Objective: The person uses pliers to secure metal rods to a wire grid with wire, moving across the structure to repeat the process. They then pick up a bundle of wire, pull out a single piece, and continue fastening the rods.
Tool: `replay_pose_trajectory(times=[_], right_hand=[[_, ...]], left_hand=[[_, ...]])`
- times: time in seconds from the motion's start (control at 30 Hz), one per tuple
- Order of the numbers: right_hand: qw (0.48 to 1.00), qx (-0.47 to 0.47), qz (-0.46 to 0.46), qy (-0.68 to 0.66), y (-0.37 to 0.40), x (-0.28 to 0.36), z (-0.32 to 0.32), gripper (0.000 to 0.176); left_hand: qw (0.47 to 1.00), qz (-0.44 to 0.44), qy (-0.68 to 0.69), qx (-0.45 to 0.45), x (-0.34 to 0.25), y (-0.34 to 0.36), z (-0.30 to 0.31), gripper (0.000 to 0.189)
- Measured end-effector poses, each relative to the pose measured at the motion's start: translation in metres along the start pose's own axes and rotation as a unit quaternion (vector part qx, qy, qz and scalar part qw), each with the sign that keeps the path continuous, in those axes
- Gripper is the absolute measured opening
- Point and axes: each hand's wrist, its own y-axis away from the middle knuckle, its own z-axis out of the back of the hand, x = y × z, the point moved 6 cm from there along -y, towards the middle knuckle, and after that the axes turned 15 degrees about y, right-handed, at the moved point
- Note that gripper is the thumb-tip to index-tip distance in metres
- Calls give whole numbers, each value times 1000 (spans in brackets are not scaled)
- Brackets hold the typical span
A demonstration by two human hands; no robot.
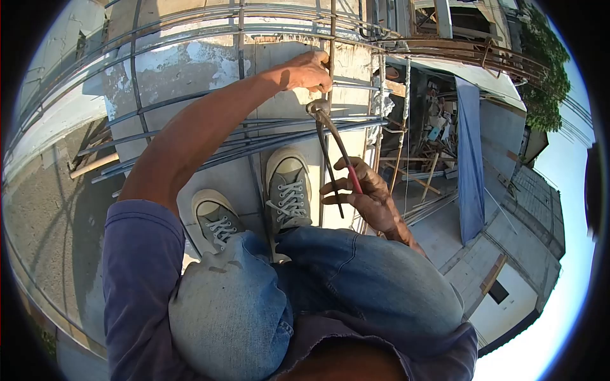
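My left hand (pixel 307 72) is closed at an upright rusty rebar (pixel 332 38), where it meets crossing bars; what its fingers pinch is too small to make out. Below it, my right hand (pixel 370 197) holds pincers (pixel 332 136) by their handles, one with a red grip. The handles are somewhat apart, and the round head of the pincers is just under my left hand, near the rebar. Several long steel bars (pixel 235 148) lie across the concrete between my left forearm and my shoes.
My shoes (pixel 289 190) rest on the pale surface below the bars. A rebar grid (pixel 135 63) spans the upper left. At right are a rusty rebar bundle (pixel 445 49), a hanging blue sheet (pixel 469 159), scattered debris and a lower level, showing a drop beside me.
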Motion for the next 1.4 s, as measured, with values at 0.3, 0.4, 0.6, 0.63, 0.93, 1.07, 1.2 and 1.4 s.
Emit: replay_pose_trajectory(times=[0.3, 0.4, 0.6, 0.63, 0.93, 1.07, 1.2, 1.4], right_hand=[[875, 0, -65, 480, -24, 63, 121, 34], [878, 49, -144, 453, -46, 67, 124, 39], [861, 89, -202, 459, -68, 71, 125, 21], [860, 91, -205, 459, -70, 75, 121, 21], [860, 80, -240, 443, -72, 77, 112, 21], [834, 65, -255, 485, -72, 76, 118, 26], [844, 81, -244, 472, -69, 69, 113, 38], [846, 74, -276, 450, -63, 61, 110, 48]], left_hand=[[997, -49, -57, -20, -8, 4, 1, 52], [998, 17, -35, -41, -7, 11, -2, 61], [997, -6, -29, -66, -7, 8, 1, 61], [998, -3, -33, -57, -10, 9, 0, 56], [996, -32, -64, -53, -2, -1, 1, 37], [997, -24, -52, -57, -2, -1, 1, 40], [998, -32, -32, -50, -3, 1, 2, 43], [999, -15, -19, -49, -3, 2, 1, 42]])
